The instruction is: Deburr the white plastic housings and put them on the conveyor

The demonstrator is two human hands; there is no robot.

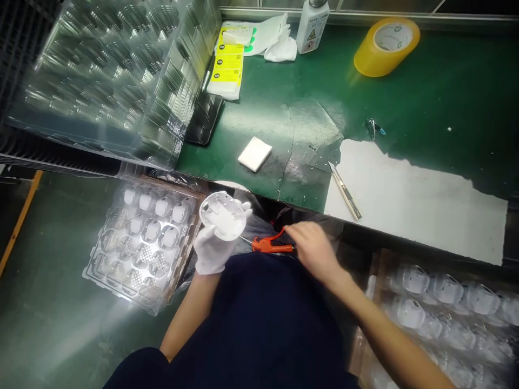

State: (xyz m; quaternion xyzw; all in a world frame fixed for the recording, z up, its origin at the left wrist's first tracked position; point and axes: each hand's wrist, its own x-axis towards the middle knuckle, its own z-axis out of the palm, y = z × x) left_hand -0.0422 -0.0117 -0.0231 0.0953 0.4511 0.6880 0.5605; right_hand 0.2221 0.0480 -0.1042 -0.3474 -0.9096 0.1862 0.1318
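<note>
My left hand (pixel 213 248), in a white glove, holds a round white plastic cover (pixel 224 216) by its edges, the inner side with its small ribs and posts turned up. Just right of it is an orange air blow gun (pixel 270 244), its thin metal nozzle pointing left toward the cover. Bare and curled, my right hand (pixel 312 249) is closed at the gun's lever and handle end; part of the grip is hidden. Both hands are in front of my lap, below the green bench's front edge.
Clear trays hold white parts at lower left (pixel 133 243) and lower right (pixel 450 324). Stacked empty trays (pixel 101 75) stand upper left. On the green bench (pixel 446 92) lie a white pad (pixel 255 154), utility knife (pixel 344 190), paper sheet (pixel 421 200), tape roll (pixel 385 47), bottle (pixel 313 27) and yellow labels (pixel 227 62).
</note>
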